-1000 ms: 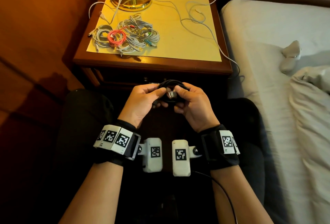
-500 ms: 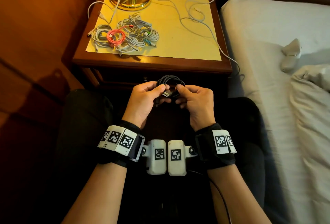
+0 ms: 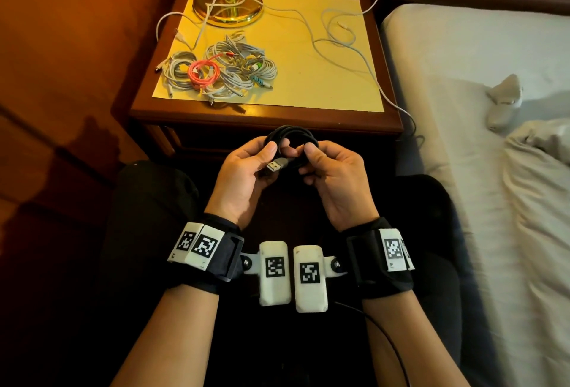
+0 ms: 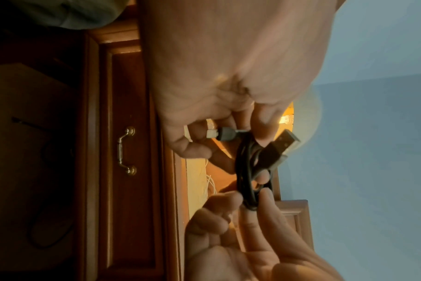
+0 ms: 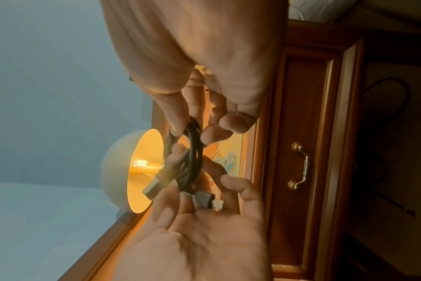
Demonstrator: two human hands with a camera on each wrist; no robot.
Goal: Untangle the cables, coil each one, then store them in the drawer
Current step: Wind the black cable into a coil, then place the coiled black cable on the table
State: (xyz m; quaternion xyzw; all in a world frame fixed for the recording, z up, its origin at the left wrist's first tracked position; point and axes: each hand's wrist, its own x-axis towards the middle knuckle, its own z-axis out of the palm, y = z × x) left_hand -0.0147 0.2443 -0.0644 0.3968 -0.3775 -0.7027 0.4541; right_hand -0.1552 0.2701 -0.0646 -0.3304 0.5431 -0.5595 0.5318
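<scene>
**Black cable coil held in both hands before the nightstand**

Both hands hold one black cable (image 3: 291, 136), already wound into a small coil, above the lap and just in front of the nightstand (image 3: 265, 115) edge. The left hand (image 3: 243, 176) pinches the coil at its 9 o'clock side, and the silver USB plug (image 3: 275, 165) sticks out under its thumb. The right hand (image 3: 336, 176) grips the coil at 3 o'clock with curled fingers. In the wrist views a second, smaller plug (image 5: 208, 202) hangs over the left palm.

The drawer (image 4: 130, 152) front with its brass handle (image 4: 126, 150) is shut, directly behind the hands.

On the nightstand top, a pile of white cables (image 3: 228, 72) with one pink cable (image 3: 203, 73) lies at 11 o'clock, close to the front edge. The lamp base (image 3: 228, 7) stands at 12 o'clock. One loose white cable (image 3: 348, 44) runs at 1 o'clock and falls over the right edge towards the bed (image 3: 481, 109). The yellow surface between pile and right edge is free.
</scene>
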